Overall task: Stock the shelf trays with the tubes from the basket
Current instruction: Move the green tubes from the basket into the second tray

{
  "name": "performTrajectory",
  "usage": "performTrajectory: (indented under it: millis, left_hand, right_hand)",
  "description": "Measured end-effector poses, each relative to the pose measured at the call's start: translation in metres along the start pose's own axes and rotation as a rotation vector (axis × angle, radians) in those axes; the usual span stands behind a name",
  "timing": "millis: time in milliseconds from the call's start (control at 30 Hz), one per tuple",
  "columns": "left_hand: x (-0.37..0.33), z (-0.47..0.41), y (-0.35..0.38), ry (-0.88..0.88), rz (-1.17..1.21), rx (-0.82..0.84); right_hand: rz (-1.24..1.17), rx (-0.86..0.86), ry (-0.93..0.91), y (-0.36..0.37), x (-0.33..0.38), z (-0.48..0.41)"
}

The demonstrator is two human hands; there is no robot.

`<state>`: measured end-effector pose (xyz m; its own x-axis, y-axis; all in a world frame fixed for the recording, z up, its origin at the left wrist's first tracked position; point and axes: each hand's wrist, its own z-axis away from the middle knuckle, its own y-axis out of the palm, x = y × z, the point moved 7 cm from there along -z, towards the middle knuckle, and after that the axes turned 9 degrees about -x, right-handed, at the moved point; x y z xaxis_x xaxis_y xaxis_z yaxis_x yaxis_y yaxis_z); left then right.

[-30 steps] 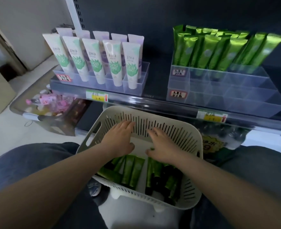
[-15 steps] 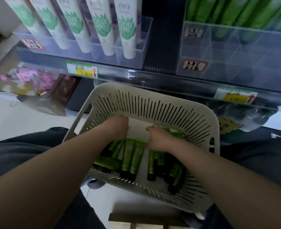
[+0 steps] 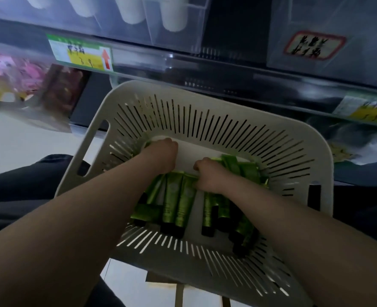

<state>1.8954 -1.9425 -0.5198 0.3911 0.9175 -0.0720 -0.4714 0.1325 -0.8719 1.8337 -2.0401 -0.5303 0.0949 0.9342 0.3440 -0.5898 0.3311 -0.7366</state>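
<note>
A cream slotted basket [image 3: 207, 107] sits on my lap and holds several green tubes [image 3: 176, 202] with black caps, lying side by side. My left hand [image 3: 161, 155] is down in the basket's far left, fingers curled around the crimped ends of green tubes. My right hand [image 3: 212, 176] is in the middle of the basket, fingers curled on the tops of other green tubes. Above, the clear shelf tray [image 3: 329, 29] with a red-edged label shows only its lower front. The tray of white tubes [image 3: 174, 16] is cut off at the top.
A shelf edge [image 3: 205, 65] with a yellow and green price tag [image 3: 81, 54] runs just beyond the basket. Pink packets [image 3: 12, 72] lie on the lower shelf at the left. A wooden stool [image 3: 183, 291] shows below the basket. My dark trouser legs flank it.
The view has dropped and moved closer to the basket. Both hands went from lying flat over the tubes to curling around their upper ends.
</note>
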Motion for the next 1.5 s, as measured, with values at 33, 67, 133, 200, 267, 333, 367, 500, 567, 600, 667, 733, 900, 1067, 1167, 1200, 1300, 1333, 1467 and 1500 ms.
performTrajectory:
  millis: [33, 67, 133, 200, 267, 333, 367, 500, 567, 600, 667, 733, 900, 1067, 1167, 1200, 1300, 1333, 1467, 1500]
  left_hand:
    - [0.001, -0.002, 0.002, 0.004, -0.005, 0.002]
    - [0.001, -0.005, 0.004, 0.009, -0.012, 0.001]
    - [0.002, -0.009, 0.007, 0.031, -0.028, -0.008]
    - [0.002, -0.012, 0.008, 0.062, -0.058, -0.016]
    - [0.002, -0.015, 0.009, 0.094, -0.098, -0.023]
    - [0.002, -0.016, 0.010, 0.125, -0.142, -0.031]
    - [0.003, -0.017, 0.011, 0.139, -0.163, -0.032]
    - [0.003, -0.018, 0.011, 0.184, -0.215, -0.040]
    - [0.002, -0.017, 0.009, 0.210, -0.227, -0.034]
    - [0.001, -0.016, 0.007, 0.224, -0.231, -0.034]
    - [-0.001, -0.014, 0.002, 0.250, -0.221, -0.037]
    - [-0.004, -0.012, -0.003, 0.265, -0.210, -0.038]
    - [-0.005, -0.003, -0.012, 0.293, -0.190, -0.041]
    - [-0.005, 0.005, -0.019, 0.271, -0.115, 0.011]
    - [-0.003, 0.014, -0.027, 0.230, -0.065, 0.042]
    - [-0.003, 0.018, -0.031, 0.221, -0.052, 0.044]
    - [-0.001, 0.030, -0.042, 0.215, -0.006, 0.022]
    - [-0.001, 0.035, -0.047, 0.212, 0.011, 0.010]
    - [-0.001, 0.053, -0.062, 0.184, 0.050, -0.032]
    - [-0.001, 0.058, -0.066, 0.176, 0.050, -0.041]
  right_hand:
    - [0.002, 0.004, -0.008, 0.003, 0.000, -0.002]
    - [0.003, 0.008, -0.019, 0.006, 0.002, -0.004]
    - [-0.002, 0.012, -0.025, 0.012, 0.003, -0.007]
    - [0.001, 0.019, -0.014, 0.015, 0.004, -0.009]
    - [0.007, -0.005, -0.033, 0.017, 0.005, -0.011]
    - [0.009, -0.031, -0.042, 0.017, 0.004, -0.011]
    - [0.010, -0.045, -0.045, 0.017, 0.004, -0.011]
    - [0.006, -0.075, -0.031, 0.014, 0.002, -0.010]
    - [-0.027, -0.091, -0.021, 0.012, 0.001, -0.010]
    - [-0.048, -0.097, -0.010, 0.011, 0.000, -0.009]
    - [-0.101, -0.106, 0.023, 0.009, -0.003, -0.010]
    - [-0.162, -0.101, 0.057, 0.005, -0.006, -0.008]
    - [-0.346, -0.096, 0.090, -0.002, -0.007, 0.001]
    - [-0.491, -0.148, 0.095, -0.012, -0.004, 0.012]
    - [-0.521, -0.155, 0.067, -0.019, 0.001, 0.021]
    - [-0.523, -0.158, 0.060, -0.021, 0.002, 0.024]
    - [-0.505, -0.191, 0.034, -0.032, 0.006, 0.035]
    - [-0.497, -0.205, 0.025, -0.036, 0.007, 0.039]
    - [-0.487, -0.268, 0.017, -0.052, 0.008, 0.056]
    - [-0.493, -0.277, 0.014, -0.056, 0.008, 0.061]
